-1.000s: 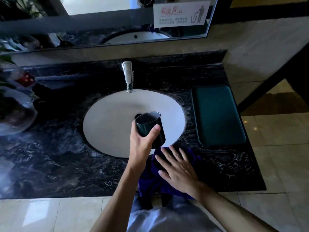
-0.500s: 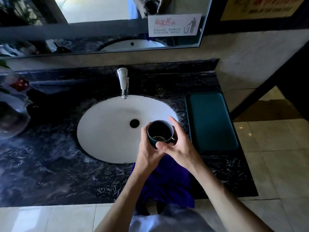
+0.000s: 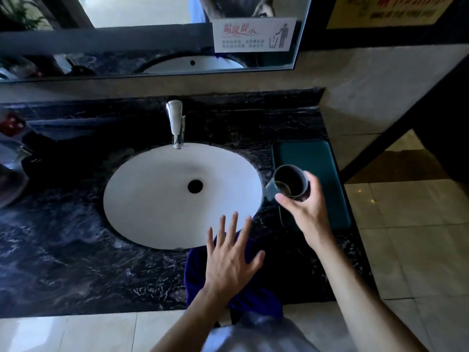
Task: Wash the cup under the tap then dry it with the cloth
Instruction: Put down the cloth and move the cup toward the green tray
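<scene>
My right hand (image 3: 303, 212) grips the dark cup (image 3: 290, 182), mouth up, above the left edge of the green tray (image 3: 327, 158). My left hand (image 3: 231, 260) is spread flat with straight fingers over the blue cloth (image 3: 253, 301), which lies on the counter's front edge below the white sink (image 3: 152, 196). Behind the basin stands the chrome tap (image 3: 175, 123), and no water runs from it.
A black marble counter (image 3: 63, 250) surrounds the basin. A mirror (image 3: 152, 34) with a white sign (image 3: 253, 35) runs along the back wall. At the far left are a plant and some wrapped objects (image 3: 11, 153). Tiled floor (image 3: 406, 237) lies to the right.
The cup passed from my left hand to my right and moved right, from over the basin to above the tray's edge. My left hand let go and dropped back over the cloth.
</scene>
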### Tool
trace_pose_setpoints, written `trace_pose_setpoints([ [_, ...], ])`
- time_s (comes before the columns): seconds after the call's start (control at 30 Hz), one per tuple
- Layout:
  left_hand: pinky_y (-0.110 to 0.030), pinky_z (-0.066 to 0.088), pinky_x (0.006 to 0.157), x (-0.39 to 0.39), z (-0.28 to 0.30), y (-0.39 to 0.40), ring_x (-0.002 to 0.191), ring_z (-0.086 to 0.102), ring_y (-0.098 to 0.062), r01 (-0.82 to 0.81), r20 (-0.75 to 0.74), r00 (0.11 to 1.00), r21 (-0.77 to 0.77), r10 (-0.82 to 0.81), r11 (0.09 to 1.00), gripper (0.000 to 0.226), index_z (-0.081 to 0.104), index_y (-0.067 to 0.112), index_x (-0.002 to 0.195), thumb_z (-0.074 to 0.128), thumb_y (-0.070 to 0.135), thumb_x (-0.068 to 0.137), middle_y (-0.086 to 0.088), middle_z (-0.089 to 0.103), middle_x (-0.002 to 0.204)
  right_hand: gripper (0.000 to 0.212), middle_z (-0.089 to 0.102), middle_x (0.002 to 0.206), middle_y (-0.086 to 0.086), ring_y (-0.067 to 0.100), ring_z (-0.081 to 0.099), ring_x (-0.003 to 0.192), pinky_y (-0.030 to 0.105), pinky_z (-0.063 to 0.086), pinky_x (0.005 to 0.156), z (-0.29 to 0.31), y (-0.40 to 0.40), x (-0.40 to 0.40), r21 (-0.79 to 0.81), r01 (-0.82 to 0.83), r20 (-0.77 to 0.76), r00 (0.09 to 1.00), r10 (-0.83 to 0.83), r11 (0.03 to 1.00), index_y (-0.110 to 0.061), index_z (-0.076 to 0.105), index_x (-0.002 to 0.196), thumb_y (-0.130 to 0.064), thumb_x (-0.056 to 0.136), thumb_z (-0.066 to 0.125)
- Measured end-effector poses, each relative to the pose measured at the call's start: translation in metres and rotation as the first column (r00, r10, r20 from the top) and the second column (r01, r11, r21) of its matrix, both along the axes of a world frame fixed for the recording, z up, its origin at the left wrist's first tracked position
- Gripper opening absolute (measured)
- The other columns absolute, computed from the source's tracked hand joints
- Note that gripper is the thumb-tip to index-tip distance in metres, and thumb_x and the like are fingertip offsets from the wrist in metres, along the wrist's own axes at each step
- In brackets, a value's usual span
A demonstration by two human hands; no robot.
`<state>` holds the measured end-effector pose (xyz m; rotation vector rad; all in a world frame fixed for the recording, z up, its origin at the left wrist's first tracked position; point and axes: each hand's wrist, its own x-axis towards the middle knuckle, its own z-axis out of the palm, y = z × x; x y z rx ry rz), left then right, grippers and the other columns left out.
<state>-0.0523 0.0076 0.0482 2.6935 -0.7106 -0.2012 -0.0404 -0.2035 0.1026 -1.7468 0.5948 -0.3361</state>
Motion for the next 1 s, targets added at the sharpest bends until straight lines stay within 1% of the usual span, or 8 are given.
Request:
trace_pose_setpoints([
  [0.1, -0.069, 0.028, 0.117, -0.012, -0.019, 0.005, 0.152, 0.034, -0.041, 0.102, -0.017, 0.995, 0.099, -0.101, 0.990, 0.084, 0.042, 0.034, 0.156, 0.054, 0.072, 0.083, -0.003, 0.038, 0.165, 0.076, 0.053, 0.138, -0.001, 0.015, 0.049, 0.130, 0.033, 0.038, 0.113, -0.009, -0.020, -0.001, -0.021, 0.116, -0.024, 0.993, -0.116, 0.993, -0.018, 0.044, 0.142, -0.022, 0.079, 0.086],
  [0.27, -0.074, 0.033, 0.111, -0.017, -0.034, 0.011, 0.148, 0.041, -0.042, 0.147, -0.106, 0.986, 0.183, -0.129, 0.972, 0.086, 0.046, 0.030, 0.154, 0.053, 0.075, 0.081, -0.005, 0.042, 0.164, 0.081, 0.053, 0.142, 0.005, 0.019, 0.050, 0.132, 0.041, 0.039, 0.114, -0.026, -0.045, 0.002, -0.045, 0.215, -0.066, 0.974, -0.218, 0.976, -0.015, 0.042, 0.145, -0.027, 0.077, 0.085],
  [0.4, -0.074, 0.032, 0.111, -0.015, -0.034, 0.010, 0.149, 0.039, -0.041, 0.136, -0.137, 0.985, 0.204, -0.109, 0.970, 0.085, 0.046, 0.030, 0.155, 0.052, 0.075, 0.082, -0.005, 0.040, 0.164, 0.081, 0.051, 0.144, 0.005, 0.016, 0.048, 0.129, 0.034, 0.038, 0.112, -0.031, -0.055, 0.007, -0.050, 0.244, -0.090, 0.965, -0.247, 0.969, -0.015, 0.040, 0.146, -0.025, 0.079, 0.084],
  [0.63, -0.075, 0.034, 0.110, -0.015, -0.035, 0.009, 0.149, 0.040, -0.040, 0.141, -0.136, 0.984, 0.207, -0.114, 0.968, 0.084, 0.046, 0.030, 0.154, 0.052, 0.074, 0.083, -0.005, 0.041, 0.164, 0.083, 0.050, 0.147, 0.007, 0.019, 0.047, 0.134, 0.040, 0.037, 0.115, -0.041, -0.059, 0.013, -0.079, 0.227, -0.118, 0.965, -0.236, 0.971, -0.014, 0.040, 0.148, -0.025, 0.079, 0.084],
  [0.7, -0.074, 0.034, 0.110, -0.015, -0.035, 0.009, 0.148, 0.040, -0.040, 0.138, -0.131, 0.985, 0.207, -0.112, 0.968, 0.084, 0.046, 0.030, 0.154, 0.052, 0.073, 0.083, -0.005, 0.042, 0.164, 0.083, 0.049, 0.149, 0.007, 0.018, 0.045, 0.135, 0.035, 0.036, 0.115, -0.041, -0.059, 0.017, -0.094, 0.219, -0.115, 0.967, -0.229, 0.971, -0.013, 0.038, 0.149, -0.024, 0.080, 0.083],
  [0.8, -0.075, 0.034, 0.110, -0.016, -0.037, 0.009, 0.148, 0.041, -0.040, 0.140, -0.119, 0.986, 0.209, -0.117, 0.968, 0.084, 0.047, 0.029, 0.154, 0.052, 0.073, 0.083, -0.005, 0.042, 0.164, 0.083, 0.047, 0.149, 0.006, 0.012, 0.043, 0.131, 0.025, 0.033, 0.109, -0.042, -0.059, 0.022, -0.087, 0.224, -0.122, 0.965, -0.234, 0.971, -0.013, 0.035, 0.151, -0.022, 0.082, 0.082],
  [0.93, -0.074, 0.034, 0.110, -0.016, -0.039, 0.009, 0.148, 0.042, -0.040, 0.141, -0.112, 0.987, 0.214, -0.119, 0.967, 0.084, 0.047, 0.029, 0.154, 0.052, 0.074, 0.083, -0.006, 0.042, 0.163, 0.086, 0.044, 0.152, 0.008, 0.019, 0.042, 0.138, 0.028, 0.033, 0.111, -0.043, -0.058, 0.024, -0.076, 0.237, -0.134, 0.960, -0.246, 0.968, -0.013, 0.031, 0.153, -0.023, 0.083, 0.081],
  [1.0, -0.074, 0.035, 0.110, -0.016, -0.040, 0.010, 0.147, 0.042, -0.041, 0.137, -0.112, 0.987, 0.222, -0.114, 0.965, 0.084, 0.047, 0.029, 0.154, 0.051, 0.074, 0.084, -0.006, 0.042, 0.163, 0.090, 0.040, 0.155, 0.009, 0.019, 0.039, 0.140, 0.025, 0.032, 0.109, -0.047, -0.058, 0.023, -0.090, 0.228, -0.154, 0.959, -0.240, 0.969, -0.013, 0.027, 0.155, -0.024, 0.083, 0.081],
])
